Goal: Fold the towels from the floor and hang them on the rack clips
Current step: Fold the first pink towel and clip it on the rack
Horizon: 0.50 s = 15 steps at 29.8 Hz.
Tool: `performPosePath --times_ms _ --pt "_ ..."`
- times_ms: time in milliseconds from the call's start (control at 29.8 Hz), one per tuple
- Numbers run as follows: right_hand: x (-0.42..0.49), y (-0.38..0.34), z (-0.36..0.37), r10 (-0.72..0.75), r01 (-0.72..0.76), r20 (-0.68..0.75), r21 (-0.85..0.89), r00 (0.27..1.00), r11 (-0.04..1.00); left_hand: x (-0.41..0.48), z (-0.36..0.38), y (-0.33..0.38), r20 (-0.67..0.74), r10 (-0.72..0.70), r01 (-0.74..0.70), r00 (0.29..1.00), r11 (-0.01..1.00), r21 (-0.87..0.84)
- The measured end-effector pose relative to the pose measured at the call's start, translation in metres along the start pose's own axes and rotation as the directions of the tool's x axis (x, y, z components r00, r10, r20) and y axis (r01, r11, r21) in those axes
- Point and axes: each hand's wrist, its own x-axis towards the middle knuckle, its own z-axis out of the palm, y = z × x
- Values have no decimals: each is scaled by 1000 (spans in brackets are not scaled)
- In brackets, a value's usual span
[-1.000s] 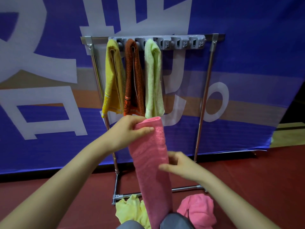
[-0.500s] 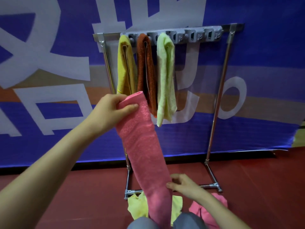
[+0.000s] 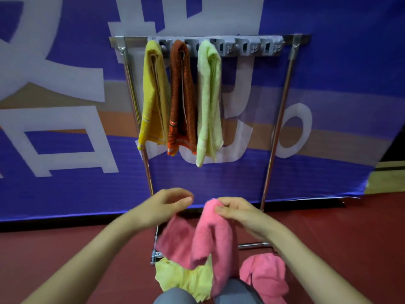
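Head view: the right hand [image 3: 238, 213] pinches the top fold of the soft pink terry towel [image 3: 210, 238], at 6 o'clock below the metal rack with grey clips [image 3: 247, 49]. The left hand [image 3: 164, 207] is curled at 9 o'clock of the fold; I cannot tell if it holds cloth. The towel looks light and limp, so it is probably best taken at the fold.

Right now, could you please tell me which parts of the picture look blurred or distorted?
In the head view, the pink towel is motion-smeared at its flap below the left hand; the right hand is slightly soft; the hung towels and rack clips read sharp; the wide lens splays the rack posts; light is even, no harsh glare.
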Motion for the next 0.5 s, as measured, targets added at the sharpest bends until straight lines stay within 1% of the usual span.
performPosePath --times_ms 67,101,168,235,336,436,504 --pt "0 -17 2 -18 19 30 -12 999 1000 4 15 10 59 76 -64 995 981 -183" --pt "0 -25 2 -32 33 40 -18 999 999 5 20 16 53 97 -80 994 962 -261" --pt "-1 -39 1 -48 49 32 -2 998 999 8 23 26 24 96 -80 995 925 -372" --pt "-2 -53 -2 -64 64 7 -1 998 998 9 21 39 10 121 -106 993 905 -412" --pt "-9 -66 -12 -46 46 -11 -29 999 999 15 18 56 -14 178 -165 984 874 -456" --pt "-16 -62 -21 32 -32 37 -1 999 1000 25 14 73 -64 216 -217 974 820 -529" --pt "-22 -61 -25 42 -46 83 44 996 998 30 10 81 -104 175 -202 979 786 -585"
